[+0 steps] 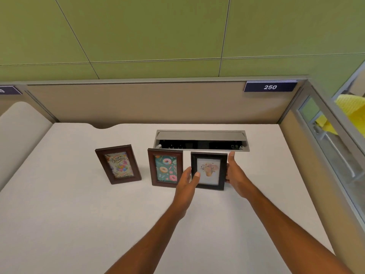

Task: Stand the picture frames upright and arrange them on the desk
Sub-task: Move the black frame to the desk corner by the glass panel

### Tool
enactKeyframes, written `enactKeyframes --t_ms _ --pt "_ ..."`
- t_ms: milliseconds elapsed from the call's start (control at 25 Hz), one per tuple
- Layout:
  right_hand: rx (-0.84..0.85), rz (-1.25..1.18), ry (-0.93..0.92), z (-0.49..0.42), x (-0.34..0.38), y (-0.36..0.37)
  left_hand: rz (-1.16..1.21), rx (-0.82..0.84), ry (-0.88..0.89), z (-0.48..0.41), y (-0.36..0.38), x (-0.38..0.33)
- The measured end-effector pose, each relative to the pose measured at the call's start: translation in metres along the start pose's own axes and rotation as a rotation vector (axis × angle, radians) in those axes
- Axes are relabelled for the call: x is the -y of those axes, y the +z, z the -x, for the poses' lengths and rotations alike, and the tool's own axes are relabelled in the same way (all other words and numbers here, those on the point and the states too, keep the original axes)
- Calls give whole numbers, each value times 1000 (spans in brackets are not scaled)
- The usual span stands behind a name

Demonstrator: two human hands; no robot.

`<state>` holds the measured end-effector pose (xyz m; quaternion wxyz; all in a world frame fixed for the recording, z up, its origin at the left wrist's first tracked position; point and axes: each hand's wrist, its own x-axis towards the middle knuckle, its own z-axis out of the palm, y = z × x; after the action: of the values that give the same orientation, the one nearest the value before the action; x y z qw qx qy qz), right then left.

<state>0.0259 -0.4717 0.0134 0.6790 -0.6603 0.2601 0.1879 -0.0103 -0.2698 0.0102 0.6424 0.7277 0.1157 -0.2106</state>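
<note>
Three frames stand upright in a row on the white tabletop (79, 214), all on the near side of the open cable box (201, 140) sunk into it. The black frame (209, 171), with a picture of a flower pot, stands just in front of the box's middle, face toward the camera. The donut frame (166, 168), brown, stands just in front of the box's left end, close beside the black frame but not touching it. The birthday frame (118, 164), also brown, stands well to the left of the box, apart from the others and turned slightly.

Both hands are on the black frame. The left hand (186, 182) pinches its left rail: the thumb (197, 174) lies on the front, and the fingers sit at the edge, in the gap next to the donut frame. The right hand (235, 175) is spread flat against the right rail, its fingers straight, one fingertip reaching past the top corner toward the box's front lip.

Behind the box rises a beige partition (138, 103) bearing a dark sign (270, 87) that reads 250.
</note>
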Motion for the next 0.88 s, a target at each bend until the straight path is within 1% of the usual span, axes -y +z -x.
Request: enactKeyframes --t_ms 160,320,440,680,880 --pt "34 -103 -14 -4 -2 -4 -8 -12 4 -1 4 3" --pt "3 -176 -34 -1 -5 -16 -7 -2 29 -2 16 2" --pt "-53 -206 -13 -3 -5 -35 -23 24 44 -7 33 -7" --pt "-115 -261 -46 -6 6 -98 -75 105 121 -30 88 -35" --pt "-181 -316 -140 -21 23 -164 -113 174 163 -70 142 -75"
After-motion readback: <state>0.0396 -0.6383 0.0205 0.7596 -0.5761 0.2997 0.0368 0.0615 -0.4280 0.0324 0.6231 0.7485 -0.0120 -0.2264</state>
